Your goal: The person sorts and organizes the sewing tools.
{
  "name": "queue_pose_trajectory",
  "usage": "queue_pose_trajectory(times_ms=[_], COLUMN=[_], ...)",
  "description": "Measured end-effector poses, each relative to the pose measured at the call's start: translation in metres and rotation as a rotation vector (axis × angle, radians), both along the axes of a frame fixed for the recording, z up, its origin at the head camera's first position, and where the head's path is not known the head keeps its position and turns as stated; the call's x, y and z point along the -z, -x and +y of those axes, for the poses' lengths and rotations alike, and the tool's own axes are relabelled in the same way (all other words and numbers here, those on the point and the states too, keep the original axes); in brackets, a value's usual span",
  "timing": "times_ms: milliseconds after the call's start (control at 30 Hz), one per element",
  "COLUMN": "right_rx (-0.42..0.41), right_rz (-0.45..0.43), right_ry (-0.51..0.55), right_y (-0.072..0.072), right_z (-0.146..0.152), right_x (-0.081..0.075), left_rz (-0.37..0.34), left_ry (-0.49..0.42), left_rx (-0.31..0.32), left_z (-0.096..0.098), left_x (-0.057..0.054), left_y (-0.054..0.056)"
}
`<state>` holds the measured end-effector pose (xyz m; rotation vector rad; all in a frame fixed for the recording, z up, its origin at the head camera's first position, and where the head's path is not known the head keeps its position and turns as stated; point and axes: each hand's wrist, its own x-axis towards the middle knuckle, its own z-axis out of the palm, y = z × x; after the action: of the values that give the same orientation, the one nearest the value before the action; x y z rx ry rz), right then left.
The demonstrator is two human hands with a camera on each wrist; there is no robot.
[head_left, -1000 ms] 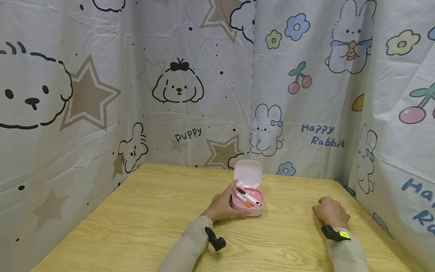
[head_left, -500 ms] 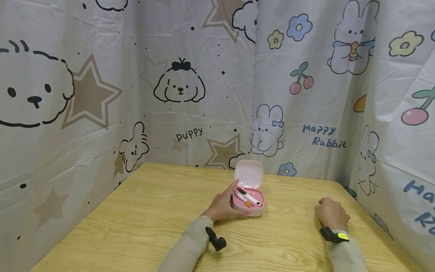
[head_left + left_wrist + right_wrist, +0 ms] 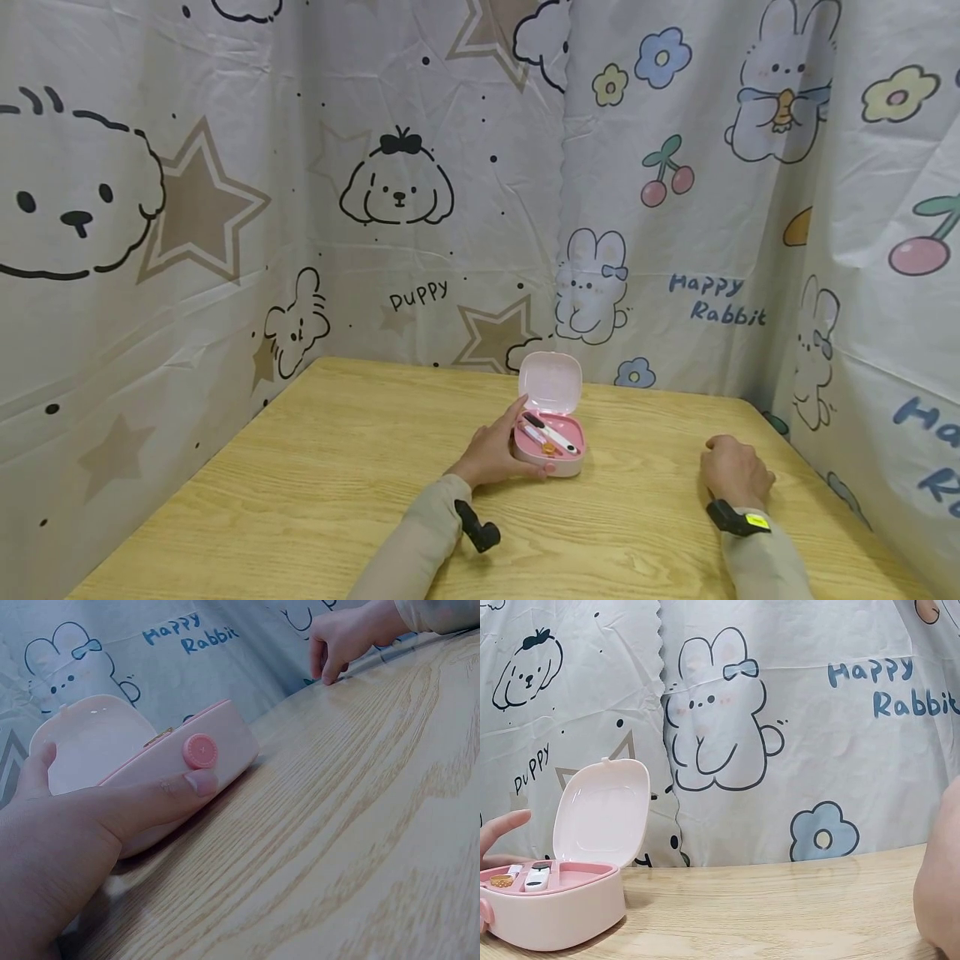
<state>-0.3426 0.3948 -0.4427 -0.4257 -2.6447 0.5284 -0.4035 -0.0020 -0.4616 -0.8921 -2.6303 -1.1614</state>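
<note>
A small pink box (image 3: 567,467) stands on the table with its pale lid (image 3: 550,382) raised at the back. My left hand (image 3: 487,454) holds it at its left side, the thumb along the front by a round pink button-like latch (image 3: 200,751). Inside lies a slim white tool (image 3: 558,439) with a black end, slanting across the tray. Beside it are a thin pale stick-like item (image 3: 532,435) and a small orange piece (image 3: 549,448). To the right, my right hand (image 3: 738,472) rests on the table, its fingers loosely bent downward and holding nothing.
The light wood table (image 3: 322,467) reaches back to printed curtains (image 3: 480,208) that hang along its far side and both flanks. Each wrist wears a black strap device, such as the left one (image 3: 477,527). The box stands near the far edge.
The right hand has shifted very slightly to the right on the table. The left hand and the box stay as they were; the head view has moved a little.
</note>
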Motion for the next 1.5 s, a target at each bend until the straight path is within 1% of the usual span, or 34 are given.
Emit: queue_pose_trajectory(times_ms=[133, 267, 667, 833, 900, 1033, 1100, 1200, 1333, 1500], right_rx=[-0.021, -0.034, -0.078, -0.078, -0.083, -0.099, -0.097, -0.088, -0.101, -0.124], right_rz=[0.016, 0.018, 0.009, 0.002, 0.012, 0.071, 0.107, 0.135, 0.142, 0.145], right_ry=[-0.006, 0.002, -0.007, -0.003, -0.006, -0.033, -0.048, -0.060, -0.071, -0.079], right_y=[0.000, 0.000, 0.000, 0.000, 0.000, 0.002, 0.003, 0.004, 0.004, 0.004], right_z=[0.002, 0.002, 0.003, 0.004, 0.003, 0.001, 0.000, -0.003, -0.006, -0.006], right_x=[0.002, 0.004, 0.003, 0.000, -0.001, -0.005, -0.008, -0.013, -0.019, -0.021], left_rz=[0.005, -0.003, -0.020, -0.015, -0.009, 0.002, 0.004, 0.002, -0.003, 0.008], left_ry=[0.005, 0.002, -0.009, -0.007, -0.001, 0.016, 0.019, 0.010, 0.002, 0.006], left_rx=[-0.001, -0.001, -0.008, -0.004, -0.004, -0.007, -0.008, -0.004, -0.005, -0.002], left_z=[0.001, 0.001, 0.001, 0.001, 0.000, 0.000, 0.000, 0.001, 0.001, 0.000], left_x=[0.001, 0.000, -0.001, -0.002, -0.002, 0.000, 0.002, 0.003, 0.002, 0.001], left_y=[0.001, -0.001, -0.003, -0.004, -0.004, -0.001, 0.001, 0.002, 0.001, 0.000])
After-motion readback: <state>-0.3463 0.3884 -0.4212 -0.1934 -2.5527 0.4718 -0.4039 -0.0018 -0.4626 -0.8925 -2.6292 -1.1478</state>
